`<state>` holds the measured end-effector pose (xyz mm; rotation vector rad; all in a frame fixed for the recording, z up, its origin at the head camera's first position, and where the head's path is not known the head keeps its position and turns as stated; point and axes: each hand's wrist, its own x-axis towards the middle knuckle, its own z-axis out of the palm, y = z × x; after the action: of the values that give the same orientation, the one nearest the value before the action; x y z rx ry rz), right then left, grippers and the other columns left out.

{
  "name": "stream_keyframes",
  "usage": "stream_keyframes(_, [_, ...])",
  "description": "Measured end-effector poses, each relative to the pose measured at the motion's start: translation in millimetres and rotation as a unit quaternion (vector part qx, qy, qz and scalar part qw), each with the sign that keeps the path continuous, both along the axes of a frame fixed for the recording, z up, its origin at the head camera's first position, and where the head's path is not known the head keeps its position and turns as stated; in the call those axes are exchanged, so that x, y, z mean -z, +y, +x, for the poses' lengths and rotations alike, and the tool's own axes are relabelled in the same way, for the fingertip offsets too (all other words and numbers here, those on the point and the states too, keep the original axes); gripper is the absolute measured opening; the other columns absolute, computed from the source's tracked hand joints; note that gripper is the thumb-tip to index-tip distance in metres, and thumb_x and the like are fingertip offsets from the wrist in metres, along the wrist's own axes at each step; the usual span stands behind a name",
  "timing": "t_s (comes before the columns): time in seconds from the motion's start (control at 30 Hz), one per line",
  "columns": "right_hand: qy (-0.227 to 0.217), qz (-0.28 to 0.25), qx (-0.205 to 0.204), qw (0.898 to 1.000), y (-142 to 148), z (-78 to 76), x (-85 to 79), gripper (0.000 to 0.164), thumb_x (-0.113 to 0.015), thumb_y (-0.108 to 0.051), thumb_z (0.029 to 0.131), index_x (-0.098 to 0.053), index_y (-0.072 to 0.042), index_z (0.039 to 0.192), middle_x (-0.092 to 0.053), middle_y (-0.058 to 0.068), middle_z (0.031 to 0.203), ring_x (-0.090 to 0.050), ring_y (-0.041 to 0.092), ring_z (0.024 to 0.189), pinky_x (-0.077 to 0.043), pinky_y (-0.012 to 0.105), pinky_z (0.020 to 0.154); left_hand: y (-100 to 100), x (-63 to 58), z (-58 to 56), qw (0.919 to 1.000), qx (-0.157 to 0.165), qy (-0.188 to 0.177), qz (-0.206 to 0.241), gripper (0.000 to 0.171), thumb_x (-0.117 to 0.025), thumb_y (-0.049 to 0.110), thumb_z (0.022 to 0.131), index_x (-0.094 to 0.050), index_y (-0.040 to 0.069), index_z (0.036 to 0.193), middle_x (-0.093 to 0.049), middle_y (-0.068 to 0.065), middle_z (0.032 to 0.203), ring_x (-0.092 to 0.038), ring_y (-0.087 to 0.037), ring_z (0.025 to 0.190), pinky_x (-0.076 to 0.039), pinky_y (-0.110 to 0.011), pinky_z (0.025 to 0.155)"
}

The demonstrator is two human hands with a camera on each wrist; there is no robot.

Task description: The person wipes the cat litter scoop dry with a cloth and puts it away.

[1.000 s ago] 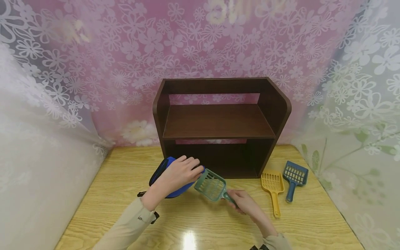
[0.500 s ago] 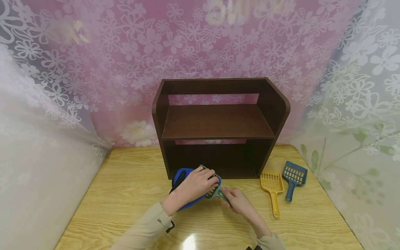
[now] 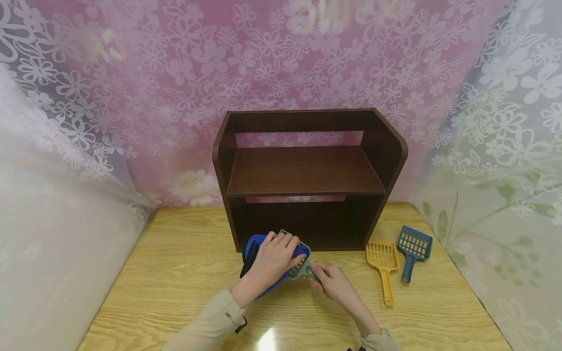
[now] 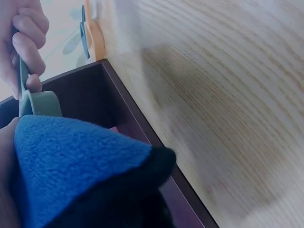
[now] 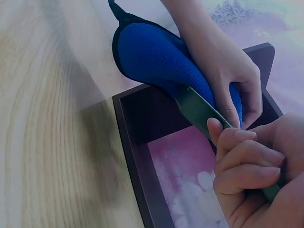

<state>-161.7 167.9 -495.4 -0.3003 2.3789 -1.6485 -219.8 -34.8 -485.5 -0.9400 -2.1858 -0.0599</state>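
In the head view, my left hand [image 3: 274, 258] grips a blue plush cloth with black edging [image 3: 279, 283] folded over the slotted head of a green litter scoop [image 3: 303, 271]. My right hand [image 3: 335, 283] holds that scoop by its handle. The right wrist view shows the cloth [image 5: 152, 52] wrapped against the scoop head [image 5: 202, 110], with the left thumb and fingers bent around it and a black loop at its end. From the left wrist, the cloth [image 4: 71, 152] hides most of the scoop head; only its green base [image 4: 45, 102] shows.
A dark brown two-tier shelf [image 3: 307, 170] stands just behind the hands. To the right, a yellow litter scoop [image 3: 385, 273] and a dark blue one [image 3: 414, 244] lie side by side on the wooden table [image 3: 175, 273]. Floral curtains [image 3: 285, 63] enclose the table.
My left hand has moved the cloth rightward from beside the scoop onto its head, which it now mostly covers. Within the last half second the left hand has turned slightly; the right stays nearly still.
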Motion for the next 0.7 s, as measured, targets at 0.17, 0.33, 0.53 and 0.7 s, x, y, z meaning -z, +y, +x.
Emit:
stream_keyframes(0.17, [-0.005, -0.015, 0.004, 1.000, 0, 2.4, -4.2, 0.047, -0.041, -0.034, 0.111, -0.069, 0.004, 0.108, -0.047, 0.003, 0.063, -0.029, 0.005, 0.043, -0.026, 0.018, 0.041, -1, -2.1, -2.6, 0.9988, 0.031, 0.034, 0.017, 0.028, -0.076, 0.047, 0.090, -0.074, 0.021, 0.097, -0.071, 0.005, 0.094, -0.067, -0.012, 0.081, -0.046, -0.032, 0.076])
stream_keyframes(0.33, [-0.007, -0.020, 0.001, 1.000, 0, 3.2, -4.4, 0.047, -0.041, -0.032, 0.111, -0.068, 0.006, 0.108, -0.046, 0.004, 0.063, -0.028, 0.004, 0.043, -0.026, 0.017, 0.040, 0, -4.7, -3.9, 0.9974, 0.064, 0.034, -0.005, 0.021, -0.076, 0.043, 0.092, -0.074, 0.022, 0.097, -0.070, 0.007, 0.094, -0.067, -0.010, 0.080, -0.044, -0.032, 0.077])
stream_keyframes(0.53, [0.012, -0.014, 0.002, 1.000, -1, 2.7, -0.7, 0.045, -0.040, -0.030, 0.112, -0.069, 0.004, 0.108, -0.046, 0.002, 0.062, -0.029, 0.004, 0.042, -0.027, 0.017, 0.040, -6, -7.1, -10.2, 0.9987, 0.034, 0.030, -0.021, 0.022, -0.078, 0.042, 0.090, -0.072, 0.023, 0.101, -0.068, 0.005, 0.095, -0.065, -0.012, 0.080, -0.042, -0.034, 0.077])
stream_keyframes(0.7, [0.019, -0.007, 0.008, 1.000, 2, 2.9, 1.4, 0.041, -0.040, -0.024, 0.112, -0.069, 0.005, 0.107, -0.045, -0.001, 0.060, -0.030, 0.003, 0.042, -0.027, 0.016, 0.040, -15, -10.3, -18.6, 0.9992, 0.014, 0.036, -0.013, 0.026, -0.084, 0.041, 0.084, -0.071, 0.022, 0.097, -0.068, 0.004, 0.093, -0.063, -0.014, 0.078, -0.042, -0.035, 0.077])
